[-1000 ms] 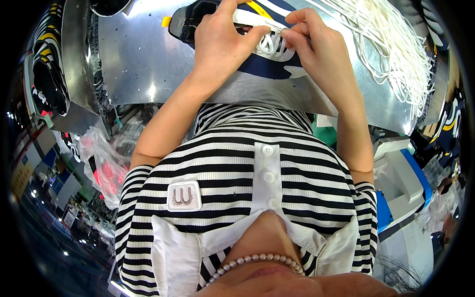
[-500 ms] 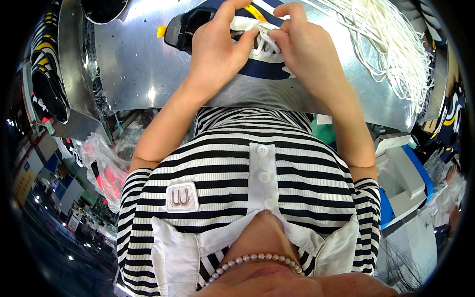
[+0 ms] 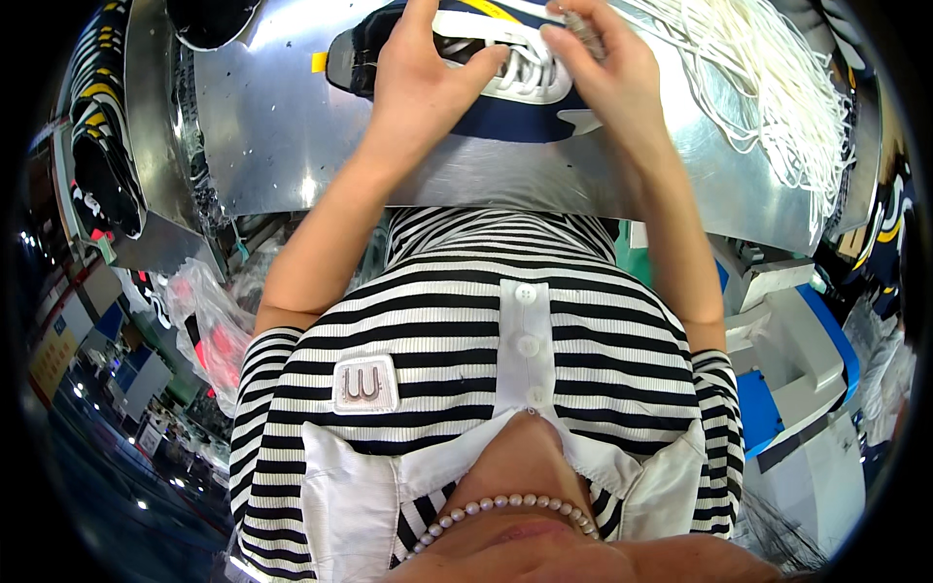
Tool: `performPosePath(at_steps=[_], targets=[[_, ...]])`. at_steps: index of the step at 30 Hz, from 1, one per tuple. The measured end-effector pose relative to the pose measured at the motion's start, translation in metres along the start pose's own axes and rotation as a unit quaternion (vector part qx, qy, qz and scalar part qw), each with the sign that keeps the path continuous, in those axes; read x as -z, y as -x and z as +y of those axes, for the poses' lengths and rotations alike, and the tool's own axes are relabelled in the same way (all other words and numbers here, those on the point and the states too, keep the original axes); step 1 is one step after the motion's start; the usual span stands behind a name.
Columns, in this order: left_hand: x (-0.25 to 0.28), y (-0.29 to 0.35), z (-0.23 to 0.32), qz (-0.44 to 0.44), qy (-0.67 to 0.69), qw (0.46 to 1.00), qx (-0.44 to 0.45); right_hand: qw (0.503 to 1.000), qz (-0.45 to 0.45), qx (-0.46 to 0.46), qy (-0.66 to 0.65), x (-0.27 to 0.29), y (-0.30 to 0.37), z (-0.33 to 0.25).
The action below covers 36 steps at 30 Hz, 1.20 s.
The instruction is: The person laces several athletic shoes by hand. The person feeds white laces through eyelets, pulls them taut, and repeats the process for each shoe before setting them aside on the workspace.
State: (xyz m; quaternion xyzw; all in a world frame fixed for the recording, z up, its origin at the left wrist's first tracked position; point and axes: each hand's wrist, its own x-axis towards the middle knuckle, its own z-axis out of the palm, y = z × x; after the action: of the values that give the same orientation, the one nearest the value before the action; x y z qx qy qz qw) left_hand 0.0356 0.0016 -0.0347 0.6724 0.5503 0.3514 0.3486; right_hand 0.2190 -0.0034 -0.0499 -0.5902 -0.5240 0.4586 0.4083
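A navy sneaker (image 3: 515, 123) with white trim, a black heel lining and a yellow stripe lies sideways on the metal worktop. White laces (image 3: 525, 68) cross its eyelet panel. My left hand (image 3: 423, 83) grips the shoe around its middle, thumb at the edge of the laces and fingers over the far side. Past the laced end, my right hand (image 3: 617, 73) is curled, slightly blurred, above the toe. A small greyish, rough-looking thing (image 3: 586, 37) shows between its thumb and fingers; its kind I cannot make out.
A heap of loose white laces (image 3: 768, 107) covers the worktop's (image 3: 282, 146) right side. More shoes (image 3: 102, 175) stand in a row at the left. A dark round container (image 3: 209, 19) sits far left. A grey and blue plastic case (image 3: 802, 360) is below right.
My right hand has left the laces and moved right, past the toe; the greyish thing now shows in it. My left hand keeps its grip on the shoe, thumb slightly shifted.
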Motion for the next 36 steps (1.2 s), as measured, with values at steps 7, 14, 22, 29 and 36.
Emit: performPosePath(at_steps=[7,14,22,29,36], targets=[[0.022,-0.005,-0.001,-0.167,0.197,0.962,0.088,0.967,0.146,0.142,0.154,-0.016,0.001,0.018],[0.03,-0.012,0.004,-0.179,0.232,0.936,0.192,0.965,0.014,0.253,0.067,-0.001,0.012,0.019],[0.027,-0.011,0.009,-0.206,0.241,0.931,0.179,0.912,0.047,0.363,0.185,-0.014,0.007,0.021],[0.015,-0.017,-0.009,-0.113,0.224,0.946,0.204,0.901,-0.039,0.43,0.055,-0.013,0.049,-0.017],[0.019,-0.015,-0.002,-0.138,0.029,0.985,0.098,0.952,-0.044,0.29,0.081,-0.02,0.049,0.01]])
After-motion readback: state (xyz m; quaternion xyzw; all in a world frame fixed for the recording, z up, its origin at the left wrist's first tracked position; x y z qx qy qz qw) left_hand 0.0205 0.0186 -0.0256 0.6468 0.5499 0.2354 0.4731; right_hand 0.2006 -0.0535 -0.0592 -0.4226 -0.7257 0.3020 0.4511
